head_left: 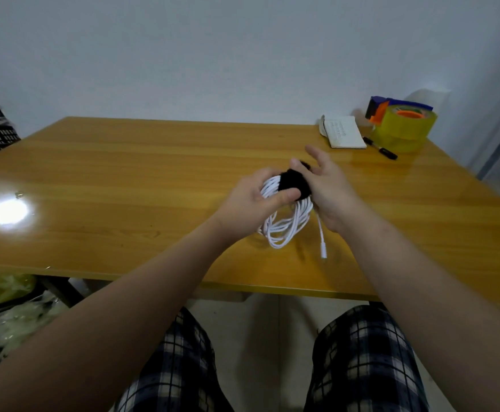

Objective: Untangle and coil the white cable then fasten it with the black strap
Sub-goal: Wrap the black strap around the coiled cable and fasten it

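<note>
The white cable hangs in a coil of several loops above the wooden table. Its plug end dangles loose at the lower right. A black strap wraps around the top of the coil. My left hand grips the coil at the strap, thumb pressed on the black band. My right hand is against the strap's right side with its fingers spread; one strap end shows by the fingertips.
At the table's far right corner lie a white notepad, a black marker and a yellow tape roll in a blue-orange dispenser. A bright light reflection sits on the left. My plaid-clad legs are under the near edge.
</note>
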A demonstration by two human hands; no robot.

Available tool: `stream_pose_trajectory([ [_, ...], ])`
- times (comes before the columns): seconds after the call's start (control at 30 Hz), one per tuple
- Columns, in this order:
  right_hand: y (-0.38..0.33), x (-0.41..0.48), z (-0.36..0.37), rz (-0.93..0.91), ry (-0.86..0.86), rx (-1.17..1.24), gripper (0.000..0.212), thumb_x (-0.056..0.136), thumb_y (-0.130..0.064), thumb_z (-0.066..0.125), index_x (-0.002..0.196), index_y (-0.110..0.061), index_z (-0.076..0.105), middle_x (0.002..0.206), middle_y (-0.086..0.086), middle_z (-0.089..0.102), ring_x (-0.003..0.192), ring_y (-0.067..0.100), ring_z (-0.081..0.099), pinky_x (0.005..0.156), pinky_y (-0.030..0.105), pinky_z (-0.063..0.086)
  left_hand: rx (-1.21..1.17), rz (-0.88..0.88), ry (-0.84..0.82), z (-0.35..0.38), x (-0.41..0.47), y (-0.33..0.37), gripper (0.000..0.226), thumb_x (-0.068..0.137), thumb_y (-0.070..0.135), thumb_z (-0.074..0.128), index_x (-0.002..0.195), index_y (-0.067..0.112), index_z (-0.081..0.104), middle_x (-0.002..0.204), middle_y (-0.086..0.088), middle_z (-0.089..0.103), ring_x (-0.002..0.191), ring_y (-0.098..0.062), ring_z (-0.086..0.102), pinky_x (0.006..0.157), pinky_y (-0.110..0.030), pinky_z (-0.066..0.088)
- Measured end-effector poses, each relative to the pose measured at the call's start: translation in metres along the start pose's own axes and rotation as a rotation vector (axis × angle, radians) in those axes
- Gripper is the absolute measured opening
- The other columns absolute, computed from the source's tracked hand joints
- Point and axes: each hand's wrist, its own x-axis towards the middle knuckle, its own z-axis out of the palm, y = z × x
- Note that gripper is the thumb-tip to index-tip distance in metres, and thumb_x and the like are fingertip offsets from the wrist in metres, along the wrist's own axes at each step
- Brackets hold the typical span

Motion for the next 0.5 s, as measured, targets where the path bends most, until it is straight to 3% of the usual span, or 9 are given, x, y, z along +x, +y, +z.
stream_pose_trajectory([
  [0.07, 0.007, 0.002, 0.003, -0.090, 0.112, -0.184, 0.034, 0.090, -0.041, 0.055, 0.123, -0.032, 0.048, 0.128, 0.007, 0.050, 0.110, 0.022, 0.057, 0.094, 0.041, 0.050, -0.065, -0.036, 0.041, 0.001, -0.001, 0.000, 0.018, 0.092, 0.022, 0.059, 0.110, 0.019, 0.057, 0.089, 0.015, 0.064, 0.073, 0.012, 0.062, 0.065, -0.006, 0.045],
  [0.13, 0.012, -0.004, 0.005, -0.211, 0.176, -0.250, 0.021, 0.093, -0.041, 0.050, 0.107, -0.028, 0.057, 0.118, 0.006, 0.054, 0.104, 0.016, 0.057, 0.092, 0.036, 0.049, -0.070, -0.067, 0.073, 0.002, 0.000, 0.000, 0.017, 0.095, 0.025, 0.056, 0.111, 0.019, 0.055, 0.078, 0.017, 0.059, 0.059, 0.013, 0.058, 0.053, -0.005, 0.040],
  [0.2, 0.015, -0.013, 0.008, -0.341, 0.192, -0.351, 0.025, 0.095, -0.039, 0.047, 0.101, -0.021, 0.064, 0.107, -0.002, 0.055, 0.105, 0.013, 0.052, 0.094, 0.030, 0.042, -0.046, -0.105, 0.089, 0.002, 0.002, -0.001, 0.023, 0.095, 0.031, 0.053, 0.115, 0.019, 0.054, 0.072, 0.018, 0.055, 0.053, 0.013, 0.055, 0.047, -0.006, 0.038],
  [0.3, 0.018, -0.023, 0.009, -0.415, 0.195, -0.522, 0.033, 0.096, -0.037, 0.045, 0.107, -0.018, 0.069, 0.107, -0.007, 0.047, 0.113, 0.012, 0.036, 0.098, 0.026, 0.030, -0.017, -0.096, 0.074, 0.003, 0.003, -0.004, 0.030, 0.096, 0.032, 0.051, 0.117, 0.010, 0.055, 0.071, 0.017, 0.054, 0.055, 0.013, 0.054, 0.051, -0.006, 0.039],
  [0.37, 0.016, -0.026, 0.007, -0.386, 0.120, -0.494, 0.034, 0.098, -0.035, 0.042, 0.111, -0.017, 0.068, 0.107, -0.006, 0.049, 0.113, 0.011, 0.039, 0.101, 0.030, 0.034, -0.004, -0.104, 0.058, 0.003, 0.003, -0.007, 0.032, 0.097, 0.034, 0.048, 0.115, 0.008, 0.055, 0.069, 0.013, 0.053, 0.053, 0.009, 0.052, 0.053, -0.010, 0.038],
  [0.5, 0.011, -0.030, 0.005, -0.299, -0.118, -0.219, 0.027, 0.099, -0.028, 0.042, 0.115, -0.018, 0.061, 0.106, -0.004, 0.066, 0.101, 0.009, 0.061, 0.090, 0.029, 0.049, 0.053, -0.124, 0.052, 0.003, 0.002, -0.012, 0.039, 0.099, 0.041, 0.040, 0.110, 0.007, 0.052, 0.073, 0.005, 0.053, 0.050, 0.005, 0.045, 0.052, -0.013, 0.035],
])
